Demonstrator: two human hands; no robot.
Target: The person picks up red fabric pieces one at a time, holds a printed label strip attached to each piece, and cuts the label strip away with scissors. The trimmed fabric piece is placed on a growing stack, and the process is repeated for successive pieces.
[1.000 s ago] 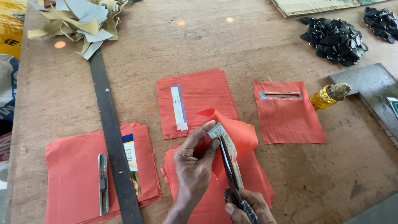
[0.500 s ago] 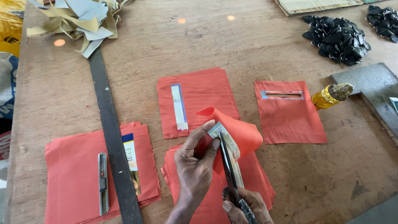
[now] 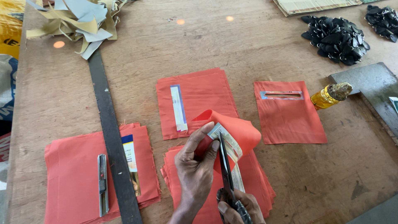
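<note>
Wooden surface (image 3: 257,45), strewn with orange fabric stacks. Long dark metal bar (image 3: 111,137) slanting across the left stack (image 3: 74,174). Near the bottom centre, orange sheet (image 3: 238,128) folded up off its pile (image 3: 257,186), pinched with its printed strip (image 3: 227,143) between left hand (image 3: 197,172) fingers. Right hand (image 3: 240,207) fingers wrapped around scissors (image 3: 226,170), blades touching the strip.

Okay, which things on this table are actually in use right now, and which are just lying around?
In use: left hand, right hand, scissors, folded orange piece, orange stack under it.
Lying about: metal ruler, yellow bottle, black scraps, paper offcuts.
</note>
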